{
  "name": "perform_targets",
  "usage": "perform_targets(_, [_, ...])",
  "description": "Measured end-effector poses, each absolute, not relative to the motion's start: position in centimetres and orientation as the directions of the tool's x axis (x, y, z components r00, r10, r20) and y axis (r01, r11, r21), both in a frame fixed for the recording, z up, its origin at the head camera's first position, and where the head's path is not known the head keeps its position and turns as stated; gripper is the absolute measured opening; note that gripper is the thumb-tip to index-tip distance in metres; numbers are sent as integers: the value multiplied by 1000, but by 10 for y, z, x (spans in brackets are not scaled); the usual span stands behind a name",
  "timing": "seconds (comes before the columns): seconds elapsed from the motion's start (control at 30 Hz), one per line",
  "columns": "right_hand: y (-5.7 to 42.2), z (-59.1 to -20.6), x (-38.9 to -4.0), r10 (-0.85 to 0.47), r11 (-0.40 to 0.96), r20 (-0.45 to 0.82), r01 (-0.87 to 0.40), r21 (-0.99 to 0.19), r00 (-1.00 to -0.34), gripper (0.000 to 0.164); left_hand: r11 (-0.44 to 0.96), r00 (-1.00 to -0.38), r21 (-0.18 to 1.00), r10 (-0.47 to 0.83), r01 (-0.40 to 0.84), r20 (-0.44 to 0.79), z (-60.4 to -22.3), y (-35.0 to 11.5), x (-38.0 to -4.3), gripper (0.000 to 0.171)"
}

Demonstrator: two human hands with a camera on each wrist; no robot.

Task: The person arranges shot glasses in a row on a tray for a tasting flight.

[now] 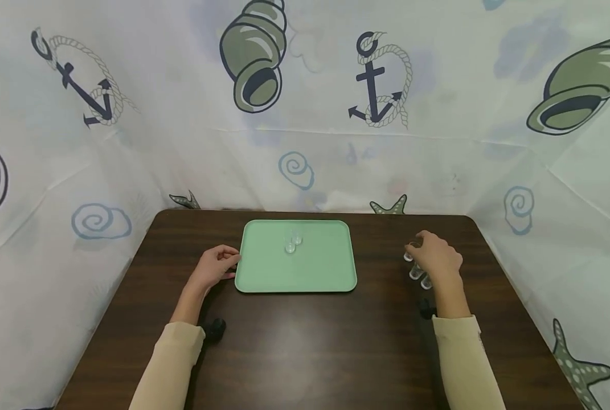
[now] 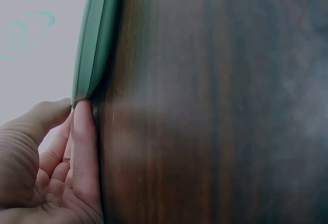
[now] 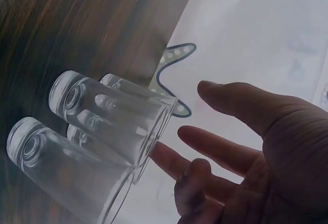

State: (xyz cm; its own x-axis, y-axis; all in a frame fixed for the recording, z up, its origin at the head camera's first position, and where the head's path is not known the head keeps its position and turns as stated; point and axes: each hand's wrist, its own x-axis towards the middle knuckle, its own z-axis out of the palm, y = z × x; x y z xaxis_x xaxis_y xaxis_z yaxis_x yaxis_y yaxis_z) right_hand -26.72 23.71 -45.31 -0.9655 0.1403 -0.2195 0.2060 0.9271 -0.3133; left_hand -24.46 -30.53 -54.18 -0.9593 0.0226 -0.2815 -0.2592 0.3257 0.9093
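Observation:
A pale green tray [image 1: 310, 273] lies on the dark wooden table, with two small clear glasses [image 1: 290, 247] standing toward its back. My left hand [image 1: 215, 265] pinches the tray's left rim between thumb and fingertips; in the left wrist view, the tray edge [image 2: 92, 44] meets these fingers. On the right, my right hand [image 1: 440, 259] hovers by a cluster of several clear drinking glasses [image 3: 107, 114]. Its thumb and fingers are spread apart near the glass rims and hold nothing. Whether one fingertip touches a rim cannot be told.
The brown table [image 1: 294, 347] reaches back to a white printed cloth [image 1: 330, 159] that hangs behind it and on both sides. Black wrist straps with cameras [image 1: 215, 330] sit at both cuffs.

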Motion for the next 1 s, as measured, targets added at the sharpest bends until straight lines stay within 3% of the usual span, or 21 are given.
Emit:
perform_targets(0.33, [241, -455, -274, 154, 914, -199, 216, -343, -968, 59, 332, -966, 914, 30, -231, -255, -543, -304, -248, 44])
perform_targets(1.0, [233, -472, -275, 141, 919, -220, 210, -335, -965, 54, 300, -967, 924, 18, -238, -255, -549, -306, -242, 45])
